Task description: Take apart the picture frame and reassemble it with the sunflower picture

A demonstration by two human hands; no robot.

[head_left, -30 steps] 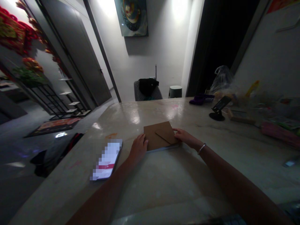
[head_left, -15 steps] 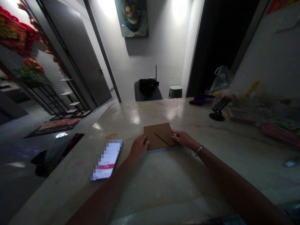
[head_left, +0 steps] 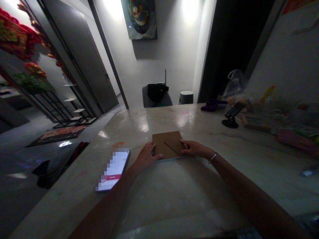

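A flat brown cardboard piece [head_left: 165, 146] with a dark diagonal line or thin stick on it lies on the pale marble table [head_left: 171, 202]. My left hand [head_left: 147, 155] grips its left edge, thumb on top near the front left corner. On the right edge, my right hand [head_left: 195, 148] holds on with thumb and index finger over the top. A pale edge shows along the front, under the brown surface. Left of my left hand, a lit phone [head_left: 114, 171] rests face up.
At the right stand a black phone stand [head_left: 233, 116], a purple item [head_left: 213, 105], a wooden-framed tray [head_left: 255, 123] and a pink bag [head_left: 296, 141]. Beyond the far table edge is a chair [head_left: 147, 96] with black cloth.
My left thumb has moved right onto the brown surface. My right hand's fingertips have shifted slightly left over the right edge. The brown piece has barely moved.
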